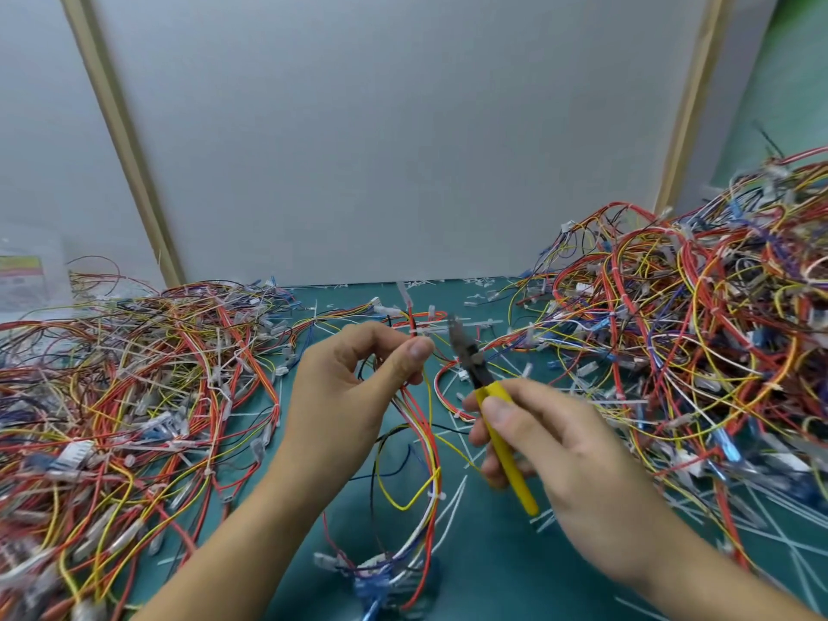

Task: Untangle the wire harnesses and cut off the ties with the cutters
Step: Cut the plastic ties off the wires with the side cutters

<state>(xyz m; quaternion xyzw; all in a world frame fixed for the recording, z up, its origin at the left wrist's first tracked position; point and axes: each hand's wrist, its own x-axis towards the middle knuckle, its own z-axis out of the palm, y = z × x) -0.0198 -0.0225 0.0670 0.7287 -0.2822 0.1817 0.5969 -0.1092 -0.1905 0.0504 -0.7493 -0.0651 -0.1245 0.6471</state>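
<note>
My left hand (345,396) pinches a wire harness (423,445) of red, yellow and white wires between thumb and fingers, holding it up over the green mat. A white cable tie (414,330) wraps the bundle just above my fingertips. My right hand (560,459) grips yellow-handled cutters (486,396). Their dark jaws point up and left, close to the right of the tie, a small gap apart from it. The harness hangs down to blue and white connectors (381,580) near the front edge.
A large heap of tangled wires (699,333) rises on the right, a flatter heap (125,396) spreads on the left. Cut white tie pieces (457,499) litter the green mat (484,571). A grey partition wall (394,141) stands behind.
</note>
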